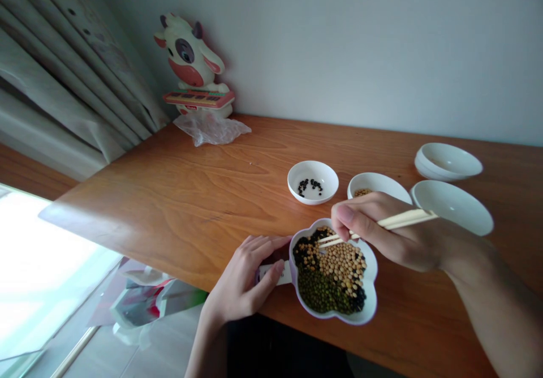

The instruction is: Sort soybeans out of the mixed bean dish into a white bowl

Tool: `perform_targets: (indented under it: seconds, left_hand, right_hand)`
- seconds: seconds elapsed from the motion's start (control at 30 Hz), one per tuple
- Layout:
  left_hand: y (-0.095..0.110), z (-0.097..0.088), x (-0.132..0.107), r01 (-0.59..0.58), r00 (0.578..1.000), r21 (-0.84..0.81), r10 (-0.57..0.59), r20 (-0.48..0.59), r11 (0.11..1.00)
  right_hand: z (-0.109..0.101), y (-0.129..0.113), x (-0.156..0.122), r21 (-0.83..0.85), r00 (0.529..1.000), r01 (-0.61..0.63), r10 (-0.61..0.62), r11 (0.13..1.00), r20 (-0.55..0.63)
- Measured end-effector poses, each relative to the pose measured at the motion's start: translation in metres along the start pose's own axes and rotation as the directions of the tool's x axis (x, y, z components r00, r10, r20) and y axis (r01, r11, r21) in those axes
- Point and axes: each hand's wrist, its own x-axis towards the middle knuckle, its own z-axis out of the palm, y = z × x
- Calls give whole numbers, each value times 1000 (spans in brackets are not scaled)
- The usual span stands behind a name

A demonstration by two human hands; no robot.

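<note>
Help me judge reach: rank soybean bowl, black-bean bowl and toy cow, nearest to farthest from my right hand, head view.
1. Soybean bowl: just past the right hand, which overlaps its rim.
2. Black-bean bowl: left of it.
3. Toy cow: far left, by the wall.

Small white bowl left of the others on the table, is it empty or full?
Neither: the small white bowl holds only a few black beans, scattered in its bottom, with most of its white inside still showing.
</note>
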Motion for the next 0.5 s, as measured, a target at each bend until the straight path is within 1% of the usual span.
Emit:
perform_targets:
  seconds: [0.2,0.3,0.4,0.5]
  left_hand:
    - [1,-1,0,9,1000,3,-9,10,1000]
    - [1,-1,0,11,1000,-2,-11,12,1000]
    - [2,-1,1,-3,1000,4,3,3,1000]
    - [3,-1,1,-18,1000,11,18,-5,1000]
  right_hand:
    - [2,0,4,21,998,36,-35,999,-45]
    - [-1,-2,3,37,995,72,-69,997,-77]
    - [-12,-8,-5,27,986,95,-90,995,-140]
    - [-29,-10,-23,-10,965,92,-92,996,-245]
